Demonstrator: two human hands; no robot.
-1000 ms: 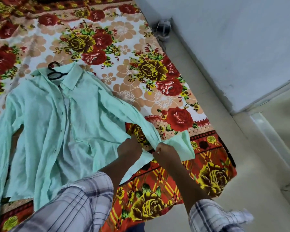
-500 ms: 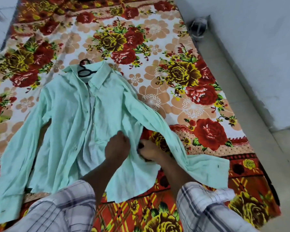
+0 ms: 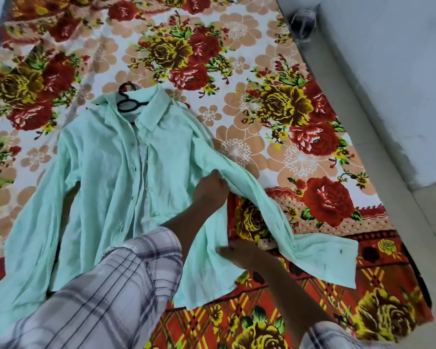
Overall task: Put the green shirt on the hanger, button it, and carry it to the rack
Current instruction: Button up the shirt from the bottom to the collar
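Observation:
The light green shirt (image 3: 103,177) lies face up and unbuttoned on a floral bedsheet (image 3: 275,152). A black hanger (image 3: 129,105) sits inside its collar, with the hook sticking out above. My left hand (image 3: 210,190) pinches the fabric where the right-side sleeve joins the body. My right hand (image 3: 239,254) rests on the lower edge of the shirt's right front panel, fingers partly under the cloth. That sleeve stretches out to the right, its cuff (image 3: 337,263) lying flat.
A grey floor strip (image 3: 363,137) and a pale wall (image 3: 400,59) run along the right of the bedsheet. A small dark-and-white object (image 3: 303,20) stands at the wall's foot, far right. My plaid sleeves fill the bottom of the view.
My left hand has moved up and right from the shirt's front to the sleeve seam. My right hand has slid down to the lower hem edge. The camera has moved closer.

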